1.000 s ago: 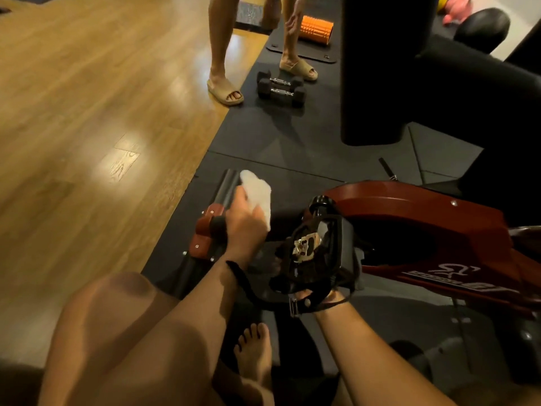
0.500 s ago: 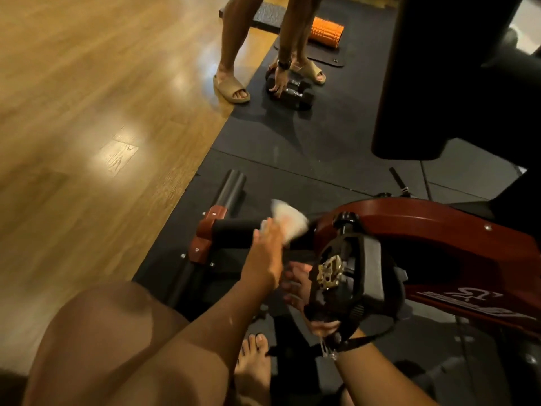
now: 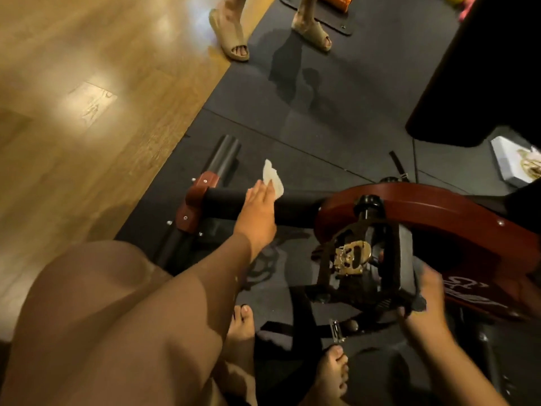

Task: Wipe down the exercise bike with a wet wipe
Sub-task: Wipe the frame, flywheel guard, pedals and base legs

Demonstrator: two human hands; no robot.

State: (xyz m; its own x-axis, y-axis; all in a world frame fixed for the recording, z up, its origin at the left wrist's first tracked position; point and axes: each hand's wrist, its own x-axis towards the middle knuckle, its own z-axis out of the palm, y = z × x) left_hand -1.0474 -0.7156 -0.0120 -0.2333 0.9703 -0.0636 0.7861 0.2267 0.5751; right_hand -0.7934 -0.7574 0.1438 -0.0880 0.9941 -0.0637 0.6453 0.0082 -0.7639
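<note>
The exercise bike has a dark red body [image 3: 439, 206], a black pedal [image 3: 366, 259] with a strap, and a black horizontal bar [image 3: 295, 209] that runs to a red bracket [image 3: 199, 197]. My left hand [image 3: 259, 209] lies flat on that bar and presses the white wet wipe [image 3: 270, 178] onto it; the wipe sticks out past the fingertips. My right hand [image 3: 424, 312] grips the lower right edge of the pedal, its fingers curled round the edge.
The bike stands on a black mat [image 3: 322, 112] beside a wooden floor [image 3: 87, 83]. Another person's sandalled feet [image 3: 231, 36] stand at the top. A large black column [image 3: 483, 68] hangs at the right, with a white box [image 3: 515, 162] below it. My bare feet [image 3: 243, 326] are under the pedal.
My left hand ran the wipe from the red bracket rightwards along the bar and now lies flat at its middle. My right hand shifted from the pedal's left side to its lower right edge.
</note>
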